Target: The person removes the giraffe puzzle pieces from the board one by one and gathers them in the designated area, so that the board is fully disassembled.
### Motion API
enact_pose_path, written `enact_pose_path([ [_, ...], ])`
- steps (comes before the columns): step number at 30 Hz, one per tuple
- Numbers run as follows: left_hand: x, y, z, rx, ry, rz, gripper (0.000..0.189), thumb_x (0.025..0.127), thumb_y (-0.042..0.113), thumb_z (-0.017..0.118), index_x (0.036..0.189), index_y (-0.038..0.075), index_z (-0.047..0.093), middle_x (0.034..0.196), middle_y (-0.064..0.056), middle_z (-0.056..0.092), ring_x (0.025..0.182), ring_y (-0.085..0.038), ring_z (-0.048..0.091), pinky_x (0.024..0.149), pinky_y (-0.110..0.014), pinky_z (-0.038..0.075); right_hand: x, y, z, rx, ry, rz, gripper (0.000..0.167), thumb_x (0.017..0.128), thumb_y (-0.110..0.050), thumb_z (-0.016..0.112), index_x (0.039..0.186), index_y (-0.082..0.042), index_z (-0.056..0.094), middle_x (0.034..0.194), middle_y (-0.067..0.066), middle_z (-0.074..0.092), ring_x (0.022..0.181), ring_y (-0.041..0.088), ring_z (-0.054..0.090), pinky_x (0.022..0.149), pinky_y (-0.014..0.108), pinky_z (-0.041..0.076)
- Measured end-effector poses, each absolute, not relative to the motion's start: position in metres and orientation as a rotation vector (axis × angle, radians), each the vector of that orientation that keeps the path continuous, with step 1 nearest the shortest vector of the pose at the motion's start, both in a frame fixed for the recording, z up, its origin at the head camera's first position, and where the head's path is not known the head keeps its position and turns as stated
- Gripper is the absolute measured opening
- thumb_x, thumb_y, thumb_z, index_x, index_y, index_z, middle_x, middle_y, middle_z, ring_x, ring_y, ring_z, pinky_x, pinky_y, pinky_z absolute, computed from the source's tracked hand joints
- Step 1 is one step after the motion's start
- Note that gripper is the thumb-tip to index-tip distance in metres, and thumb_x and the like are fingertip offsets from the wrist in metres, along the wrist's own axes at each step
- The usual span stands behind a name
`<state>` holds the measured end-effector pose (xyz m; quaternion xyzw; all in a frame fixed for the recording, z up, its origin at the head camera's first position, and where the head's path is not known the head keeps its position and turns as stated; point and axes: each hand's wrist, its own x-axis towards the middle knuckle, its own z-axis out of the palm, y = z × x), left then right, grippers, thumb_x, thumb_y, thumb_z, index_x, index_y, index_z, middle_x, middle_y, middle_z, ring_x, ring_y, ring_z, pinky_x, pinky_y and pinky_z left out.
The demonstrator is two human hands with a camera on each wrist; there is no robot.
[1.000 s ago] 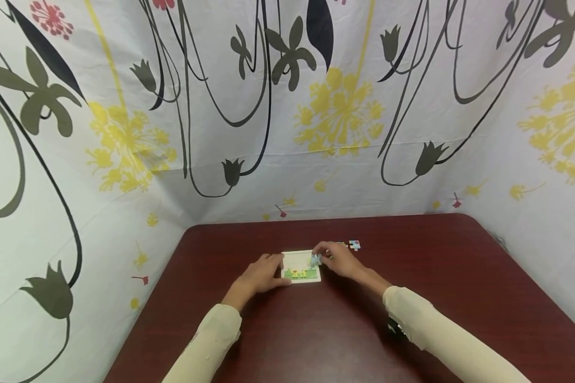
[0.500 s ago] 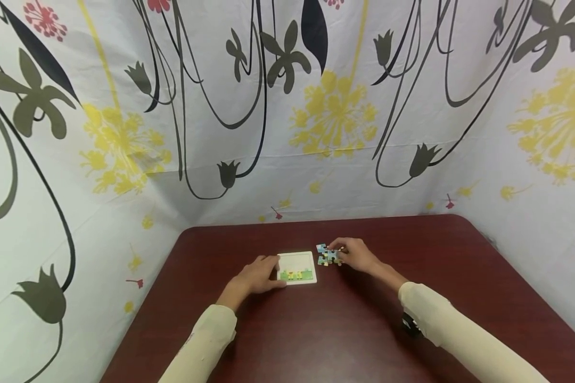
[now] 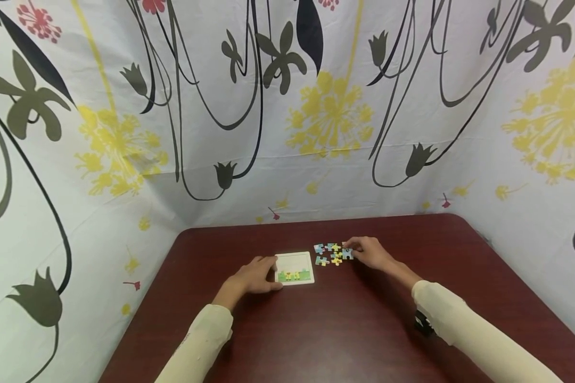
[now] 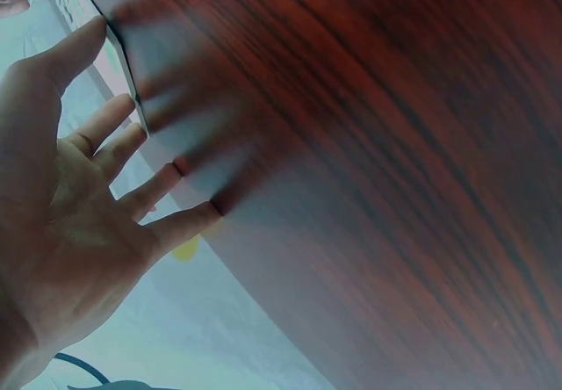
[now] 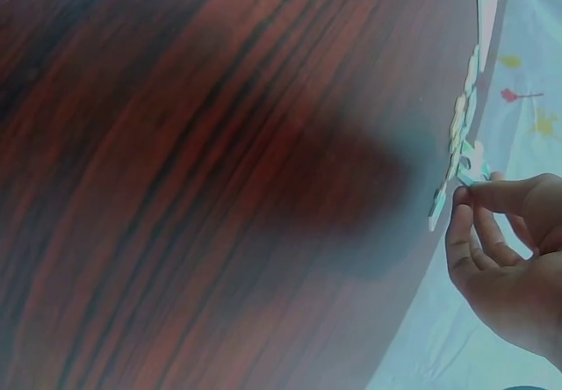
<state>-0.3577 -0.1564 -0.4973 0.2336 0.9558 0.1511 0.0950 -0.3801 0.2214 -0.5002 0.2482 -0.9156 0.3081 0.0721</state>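
A small white-framed puzzle board (image 3: 293,263) lies on the table, with a green and yellow strip along its near side. My left hand (image 3: 254,275) rests at the board's left side, thumb and fingertips touching its edge; the left wrist view shows the fingers (image 4: 167,229) spread and fairly straight. To the right of the board, my right hand (image 3: 371,253) pinches a blue puzzle piece (image 3: 347,254) between thumb and fingers. In the right wrist view this piece (image 5: 474,172) is tilted above the others. Several loose puzzle pieces (image 3: 322,261) lie between the board and this hand.
The dark red wooden table (image 3: 306,330) has rounded far corners. A white cloth (image 3: 330,202) with printed flowers hangs behind it and along both sides. A dark object (image 3: 424,322) shows under the right sleeve.
My right hand has moved from above the board rightward to the loose pieces, spreading them apart; it now pinches a blue piece. My left hand keeps its place at the board.
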Motion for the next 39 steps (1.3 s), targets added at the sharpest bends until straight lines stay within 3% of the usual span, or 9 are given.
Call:
enact_pose_path([
  [24,-0.356,-0.154,-0.496,0.683,2.846,0.473,0.045,0.092,0.047,0.077,0.124,0.02,0.059,0.144,-0.004,0.054,0.14,-0.03,0.044,0.103,-0.056,0.044,-0.385,0.227,-0.508,0.724,-2.797,0.889,0.021,0.096,0.007,0.064,0.114,0.004,0.074,0.108,0.022,0.074,0.093,0.033,0.072,0.075,0.043,0.058],
  [30,-0.356,-0.155,-0.496,0.681,2.85,0.462,0.044,0.092,0.047,0.077,0.122,0.02,0.059,0.145,-0.005,0.053,0.138,-0.029,0.045,0.102,-0.056,0.044,-0.384,0.213,-0.505,0.756,-2.779,0.929,0.019,0.097,0.004,0.066,0.113,0.003,0.075,0.109,0.021,0.074,0.088,0.029,0.072,0.069,0.037,0.057],
  [39,-0.356,-0.157,-0.492,0.697,2.808,0.485,0.047,0.094,0.042,0.075,0.131,0.018,0.059,0.146,-0.004,0.053,0.145,-0.031,0.039,0.107,-0.059,0.041,-0.379,0.184,-0.504,0.826,-2.744,0.918,0.017,0.096,0.004,0.068,0.111,0.004,0.075,0.11,0.022,0.073,0.09,0.032,0.072,0.071,0.041,0.058],
])
